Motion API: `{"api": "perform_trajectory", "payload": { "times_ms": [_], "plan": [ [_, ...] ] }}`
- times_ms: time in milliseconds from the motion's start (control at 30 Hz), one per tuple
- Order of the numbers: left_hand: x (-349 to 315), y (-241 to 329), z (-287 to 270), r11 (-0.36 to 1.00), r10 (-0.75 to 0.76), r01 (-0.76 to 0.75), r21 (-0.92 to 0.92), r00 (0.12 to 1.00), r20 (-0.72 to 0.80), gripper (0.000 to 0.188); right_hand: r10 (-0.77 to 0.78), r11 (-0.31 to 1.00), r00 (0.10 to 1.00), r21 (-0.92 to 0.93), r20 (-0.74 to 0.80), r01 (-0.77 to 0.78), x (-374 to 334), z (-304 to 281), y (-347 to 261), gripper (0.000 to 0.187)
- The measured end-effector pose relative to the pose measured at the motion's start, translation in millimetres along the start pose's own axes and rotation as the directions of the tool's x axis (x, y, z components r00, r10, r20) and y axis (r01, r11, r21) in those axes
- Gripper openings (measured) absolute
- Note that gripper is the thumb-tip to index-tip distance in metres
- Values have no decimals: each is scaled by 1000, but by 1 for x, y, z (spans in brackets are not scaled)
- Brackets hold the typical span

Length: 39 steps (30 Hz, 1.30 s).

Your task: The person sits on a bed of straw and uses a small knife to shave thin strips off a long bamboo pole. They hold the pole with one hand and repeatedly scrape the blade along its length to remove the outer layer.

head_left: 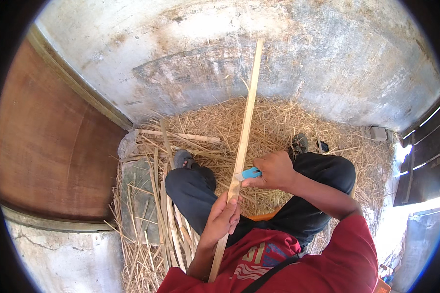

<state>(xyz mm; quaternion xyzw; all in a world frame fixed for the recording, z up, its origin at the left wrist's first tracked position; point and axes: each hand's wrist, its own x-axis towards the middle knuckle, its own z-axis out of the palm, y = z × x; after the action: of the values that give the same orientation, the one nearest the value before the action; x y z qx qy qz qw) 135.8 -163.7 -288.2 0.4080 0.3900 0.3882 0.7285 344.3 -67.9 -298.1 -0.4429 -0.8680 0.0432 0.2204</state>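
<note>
A long pale strip of split wood or bamboo (248, 112) slants up from beside my body toward the wall. My left hand (223, 218) is closed around its lower part, near my lap. In my right hand (275, 170) is a blue-handled utility knife (251, 173), gripped in closed fingers. Its blade rests against the strip, a little above my left hand. A thin curled shaving (246, 85) stands out from the strip's upper left side. The strip's lower end passes under my left wrist toward my red shirt.
Straw-like shavings (278, 113) cover the floor up to the stained wall (337, 63). Several long pale strips (173, 229) lie by my left leg, over a grey slab (137, 188). A brown panel (54, 132) stands at the left. A small block (378, 133) sits at the right corner.
</note>
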Motion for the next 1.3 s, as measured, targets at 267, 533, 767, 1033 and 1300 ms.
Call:
{"api": "perform_trajectory", "payload": {
  "times_ms": [267,533,767,1033,1300],
  "plan": [
    [-7,-13,6,990,-99,105,-91,993,71,25,378,905,904,-128,-198,-406,32,-3,89,72],
    [-42,-12,14,976,-205,214,-44,967,153,26,568,757,812,-302,-134,-579,54,-41,186,78],
    [-82,-15,11,951,-298,308,2,916,267,31,700,567,668,-372,-253,-735,41,-87,254,84],
    [-84,-33,-7,941,-338,331,70,921,193,35,871,432,440,-85,-218,-898,-13,-93,286,94],
    [16,-13,7,951,-53,75,-301,995,82,27,336,940,941,-70,27,-333,19,-62,83,75]
  ]
}}
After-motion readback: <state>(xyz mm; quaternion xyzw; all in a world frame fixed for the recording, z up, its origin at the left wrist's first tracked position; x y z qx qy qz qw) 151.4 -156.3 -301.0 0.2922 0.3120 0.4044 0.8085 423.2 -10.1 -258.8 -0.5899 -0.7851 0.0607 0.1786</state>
